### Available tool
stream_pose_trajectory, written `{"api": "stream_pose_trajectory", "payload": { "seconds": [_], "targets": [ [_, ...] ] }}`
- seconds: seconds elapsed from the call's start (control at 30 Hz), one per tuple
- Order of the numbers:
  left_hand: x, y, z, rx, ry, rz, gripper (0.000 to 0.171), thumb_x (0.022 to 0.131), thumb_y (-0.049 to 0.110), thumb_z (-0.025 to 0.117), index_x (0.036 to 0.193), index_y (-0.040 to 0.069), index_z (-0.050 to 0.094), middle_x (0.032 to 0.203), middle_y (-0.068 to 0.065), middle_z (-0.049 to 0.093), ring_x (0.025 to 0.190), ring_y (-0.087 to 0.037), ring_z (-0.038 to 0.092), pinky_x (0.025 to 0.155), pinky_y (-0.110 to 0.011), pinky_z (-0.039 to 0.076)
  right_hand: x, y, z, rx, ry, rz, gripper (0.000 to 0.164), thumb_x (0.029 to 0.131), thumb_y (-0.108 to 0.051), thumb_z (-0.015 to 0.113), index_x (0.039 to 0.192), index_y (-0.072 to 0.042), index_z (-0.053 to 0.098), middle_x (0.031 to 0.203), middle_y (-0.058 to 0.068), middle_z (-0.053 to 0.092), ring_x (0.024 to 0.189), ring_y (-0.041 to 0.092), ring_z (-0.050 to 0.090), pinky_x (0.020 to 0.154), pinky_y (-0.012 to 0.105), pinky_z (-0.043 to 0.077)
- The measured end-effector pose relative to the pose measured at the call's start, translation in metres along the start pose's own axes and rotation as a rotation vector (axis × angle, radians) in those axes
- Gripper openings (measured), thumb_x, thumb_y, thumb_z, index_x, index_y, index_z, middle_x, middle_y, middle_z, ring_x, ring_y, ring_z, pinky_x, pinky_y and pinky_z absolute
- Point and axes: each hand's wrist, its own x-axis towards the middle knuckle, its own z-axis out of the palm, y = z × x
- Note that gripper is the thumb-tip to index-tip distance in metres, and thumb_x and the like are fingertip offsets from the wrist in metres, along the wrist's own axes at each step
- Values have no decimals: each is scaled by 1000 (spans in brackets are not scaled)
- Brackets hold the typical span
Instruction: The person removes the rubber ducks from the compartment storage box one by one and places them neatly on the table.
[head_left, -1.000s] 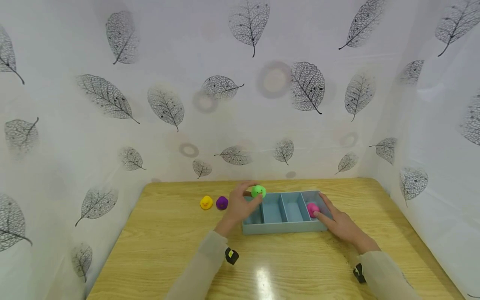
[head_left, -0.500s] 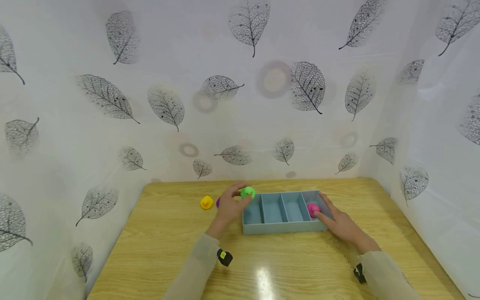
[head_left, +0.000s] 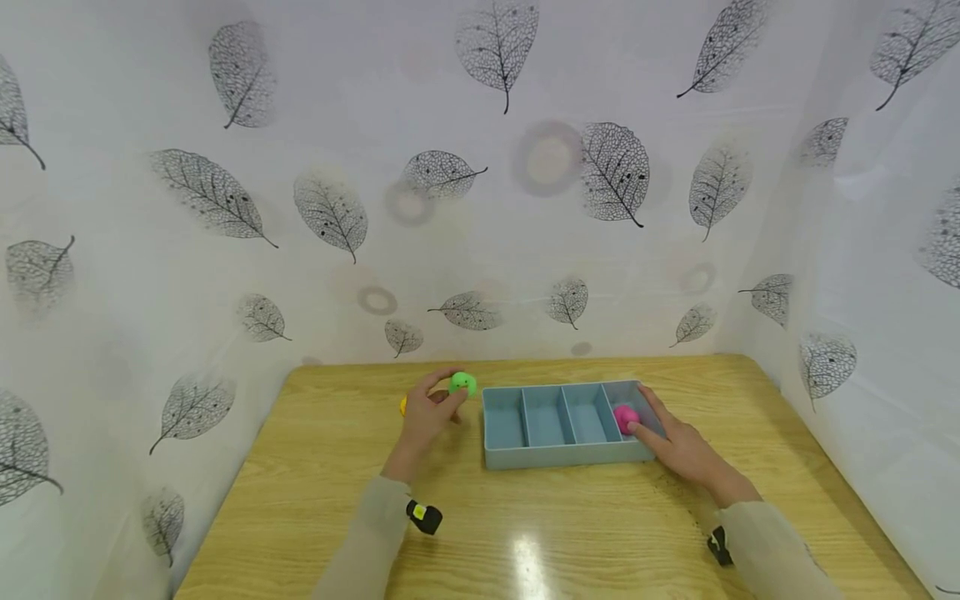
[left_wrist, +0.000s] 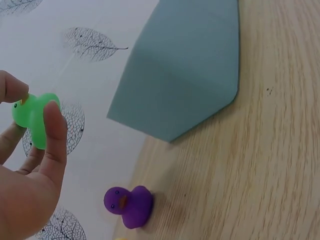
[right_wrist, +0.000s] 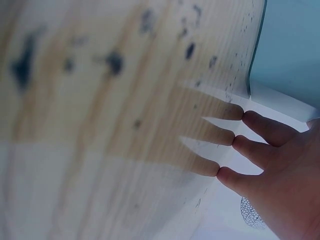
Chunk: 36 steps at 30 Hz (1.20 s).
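Observation:
My left hand (head_left: 423, 423) pinches a green rubber duck (head_left: 462, 383) between thumb and fingers, held up left of a grey-blue box (head_left: 570, 456) with several compartments. Below that hand, the left wrist view shows a purple rubber duck (left_wrist: 136, 209) on the table; the hand hides most of it in the head view. A yellow rubber duck (head_left: 403, 407) peeks out behind the same hand. At the box's right end, my right hand (head_left: 686, 450) grips the wall, thumb inside by a pink rubber duck (head_left: 626, 419). Its other fingertips (right_wrist: 227, 174) touch the tabletop outside.
The wooden table (head_left: 315, 500) ends at a white curtain (head_left: 525, 250) printed with dark leaves, which also runs down both sides. Dark specks (right_wrist: 115, 62) mark the wood near the right hand. Each wrist carries a small black device (head_left: 425, 517).
My left hand has moved left with the green duck, from over the box's left compartment to beyond its left end, now covering the purple duck. The right hand and pink duck stay put.

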Motion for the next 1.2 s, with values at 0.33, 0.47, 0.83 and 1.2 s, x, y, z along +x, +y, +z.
{"api": "stream_pose_trajectory", "payload": {
  "seconds": [0.33,0.47,0.83,1.2],
  "targets": [
    [1,-1,-18,-10,55,-13,37,94,-4,70,131,-2,69,122,-25,71,80,-27,70,64,-24,59,0,0,0,9,1,-3,82,109,-51,48,171,-21,5,162,41,31,137,68,42,106,80,40],
    [1,-3,-25,-28,65,-14,34,96,-3,70,130,-3,68,125,-25,69,84,-26,71,65,-24,60,0,1,0,15,-1,-4,82,109,-52,47,171,-22,2,164,40,28,138,68,41,106,80,39],
    [-1,-6,-46,5,111,-34,34,99,3,69,134,-1,67,132,-24,67,92,-17,73,84,-52,65,1,2,0,12,-3,-8,82,109,-52,47,171,-23,3,165,39,28,138,68,42,106,80,39],
    [-3,-7,-64,-19,147,-78,39,100,4,70,136,-8,61,132,-21,66,89,-6,72,76,-27,64,1,1,1,3,-3,-5,83,109,-51,48,171,-21,4,163,39,30,135,67,46,105,79,41]
  ]
}}
